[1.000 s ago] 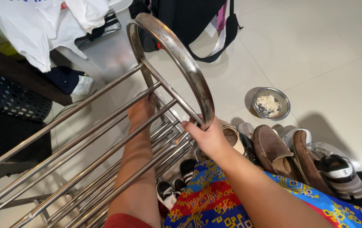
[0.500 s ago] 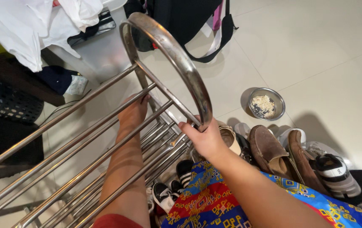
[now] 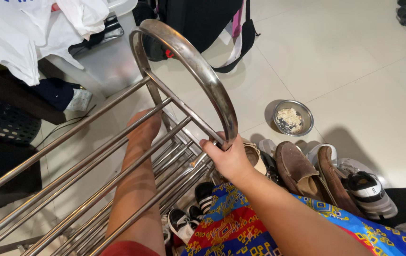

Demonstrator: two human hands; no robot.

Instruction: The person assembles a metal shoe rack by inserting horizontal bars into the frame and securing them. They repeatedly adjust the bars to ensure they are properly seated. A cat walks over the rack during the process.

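Bright, even indoor light gives soft shadows on the pale floor (image 3: 354, 71), mild glare on the steel rack (image 3: 198, 71), sharp focus, slight wide-angle bending at edges.

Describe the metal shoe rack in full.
The metal shoe rack looks like polished steel: long parallel round bars in tiers, joined at one end by a broad curved flat band. It is tilted, its bars running diagonally across the view above the tiled floor. The right hand grips the lower end of the band; the left hand reaches between the bars. Shoes lie beside and under it.
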